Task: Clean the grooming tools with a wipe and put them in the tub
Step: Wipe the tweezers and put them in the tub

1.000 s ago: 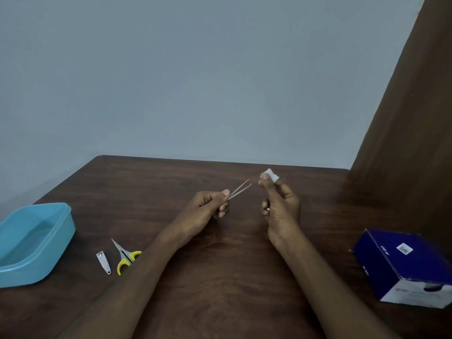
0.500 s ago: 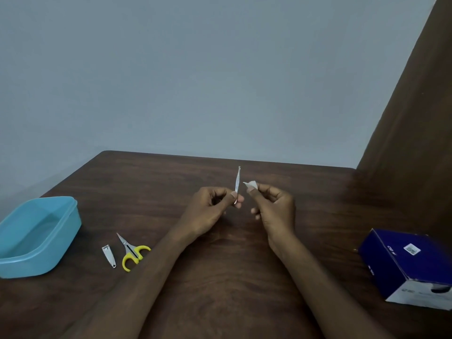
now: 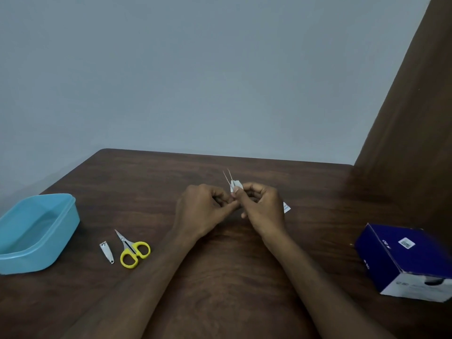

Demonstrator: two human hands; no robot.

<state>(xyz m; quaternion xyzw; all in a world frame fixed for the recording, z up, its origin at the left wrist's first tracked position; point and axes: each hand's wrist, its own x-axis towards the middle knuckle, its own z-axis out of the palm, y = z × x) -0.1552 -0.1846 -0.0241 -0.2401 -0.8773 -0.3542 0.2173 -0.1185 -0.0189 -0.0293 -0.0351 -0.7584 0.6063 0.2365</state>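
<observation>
My left hand (image 3: 204,211) pinches the base of thin metal tweezers (image 3: 228,176), whose two tips point up and away from me. My right hand (image 3: 261,206) pinches a small white wipe (image 3: 235,185) folded round the tweezers' middle. Both hands meet above the centre of the dark wooden table (image 3: 220,277). Left of my arms lie small scissors with yellow handles (image 3: 130,249) and a silver nail clipper (image 3: 107,252). A light blue plastic tub (image 3: 34,232), with nothing visible in it, stands at the far left.
A dark blue cardboard box (image 3: 403,260) stands at the right near a brown panel (image 3: 411,133). A torn white wrapper (image 3: 286,207) lies on the table just behind my right hand. A grey wall is behind the table.
The tweezers swung from pointing right to pointing upright. My right hand brought the wipe in from apart and now pinches it round the tweezers.
</observation>
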